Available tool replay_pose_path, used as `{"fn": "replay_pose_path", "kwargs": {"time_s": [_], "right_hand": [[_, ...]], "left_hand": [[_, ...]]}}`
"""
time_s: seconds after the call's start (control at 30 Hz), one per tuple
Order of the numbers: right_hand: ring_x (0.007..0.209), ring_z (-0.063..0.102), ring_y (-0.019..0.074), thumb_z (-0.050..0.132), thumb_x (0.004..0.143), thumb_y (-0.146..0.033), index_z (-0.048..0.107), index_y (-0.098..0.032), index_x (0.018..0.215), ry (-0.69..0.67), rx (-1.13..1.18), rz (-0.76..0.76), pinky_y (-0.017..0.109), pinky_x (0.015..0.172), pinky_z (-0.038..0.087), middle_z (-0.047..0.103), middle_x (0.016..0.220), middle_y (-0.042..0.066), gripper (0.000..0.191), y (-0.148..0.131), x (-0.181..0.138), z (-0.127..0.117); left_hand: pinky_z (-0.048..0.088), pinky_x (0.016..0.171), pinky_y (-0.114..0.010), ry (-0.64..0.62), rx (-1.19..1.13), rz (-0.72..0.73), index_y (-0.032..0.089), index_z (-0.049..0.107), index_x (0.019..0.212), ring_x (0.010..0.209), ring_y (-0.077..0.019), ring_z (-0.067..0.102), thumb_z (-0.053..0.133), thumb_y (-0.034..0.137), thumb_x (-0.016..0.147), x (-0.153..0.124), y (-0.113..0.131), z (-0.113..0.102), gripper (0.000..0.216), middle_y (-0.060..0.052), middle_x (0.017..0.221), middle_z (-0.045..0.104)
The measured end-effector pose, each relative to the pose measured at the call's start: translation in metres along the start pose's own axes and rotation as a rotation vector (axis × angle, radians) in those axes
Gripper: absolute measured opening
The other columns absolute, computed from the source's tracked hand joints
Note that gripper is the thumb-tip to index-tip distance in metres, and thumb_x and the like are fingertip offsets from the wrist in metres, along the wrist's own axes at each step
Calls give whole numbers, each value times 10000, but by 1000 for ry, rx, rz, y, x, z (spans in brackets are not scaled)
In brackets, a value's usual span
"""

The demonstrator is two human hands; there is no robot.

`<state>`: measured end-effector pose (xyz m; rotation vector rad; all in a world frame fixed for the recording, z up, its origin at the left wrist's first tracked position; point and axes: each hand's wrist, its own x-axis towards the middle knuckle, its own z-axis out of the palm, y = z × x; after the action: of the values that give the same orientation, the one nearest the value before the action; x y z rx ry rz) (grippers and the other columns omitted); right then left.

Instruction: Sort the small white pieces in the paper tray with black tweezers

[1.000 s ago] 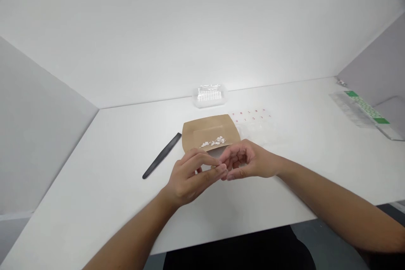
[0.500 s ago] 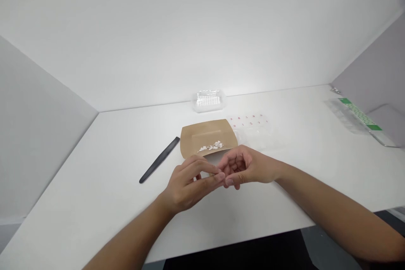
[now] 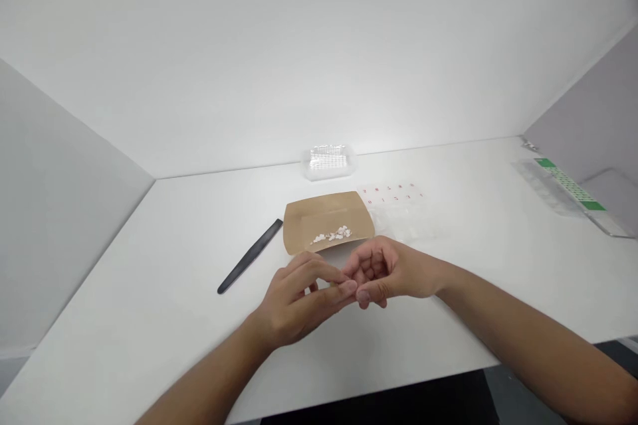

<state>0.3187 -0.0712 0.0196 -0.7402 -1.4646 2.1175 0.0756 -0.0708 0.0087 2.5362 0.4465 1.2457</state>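
Observation:
My left hand [image 3: 304, 295] and my right hand [image 3: 386, 269] meet fingertip to fingertip just in front of a brown paper tray [image 3: 299, 219]. Thumb and fingers of each are pinched together; whatever lies between them is too small or hidden to make out. Small white pieces [image 3: 339, 234] lie in a loose heap on the tray's near part. To the left of the tray rests a black flat tool [image 3: 250, 256], possibly tweezers, which neither hand touches.
At the back by the wall stands a clear plastic box [image 3: 329, 162] with shiny silver packs. A transparent sheet with red numbers [image 3: 393, 192] and clear plastic lie right of the tray. Farther right, a clear bag with a green label [image 3: 568, 184] sits by the side wall.
Both hands stay pinched together with hardly any movement. The whole view has shifted slightly, so everything sits a little lower.

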Motion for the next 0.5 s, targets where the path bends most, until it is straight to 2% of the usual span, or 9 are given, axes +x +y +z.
{"fn": "replay_pose_path", "kwargs": {"time_s": [0.13, 0.2, 0.37, 0.5], "right_hand": [[642, 683, 83, 857, 817, -288, 751, -163, 1092, -21, 14, 46, 183, 600, 569, 761, 830, 24, 320, 1, -3, -1], [658, 705, 95, 857, 818, -295, 743, -166, 1103, -27, 20, 68, 186, 599, 569, 765, 841, 28, 333, 3, -4, -2], [669, 729, 113, 863, 810, -293, 727, -171, 1120, -17, 43, 73, 189, 588, 564, 777, 854, 31, 360, 6, -6, -3], [670, 736, 116, 860, 814, -289, 731, -168, 1110, -14, 36, 87, 187, 588, 561, 779, 849, 31, 344, 6, -6, -3]], "left_hand": [[528, 585, -204, -28, -123, -157, 227, 740, 1088, 780, -126, 639, 750, 96, 883, -3, 5, 0, 244, -20, 909, 758], [534, 579, -205, -20, -150, -179, 221, 743, 1070, 783, -130, 645, 754, 99, 881, -3, 6, 1, 226, -18, 891, 755], [535, 606, -217, 18, -87, -29, 241, 741, 1148, 818, -133, 628, 780, 35, 830, -3, 4, 1, 381, -15, 967, 757], [512, 588, -217, 23, -55, 18, 226, 737, 1162, 833, -136, 619, 795, 34, 815, -2, 1, 2, 401, -23, 993, 756]]}}
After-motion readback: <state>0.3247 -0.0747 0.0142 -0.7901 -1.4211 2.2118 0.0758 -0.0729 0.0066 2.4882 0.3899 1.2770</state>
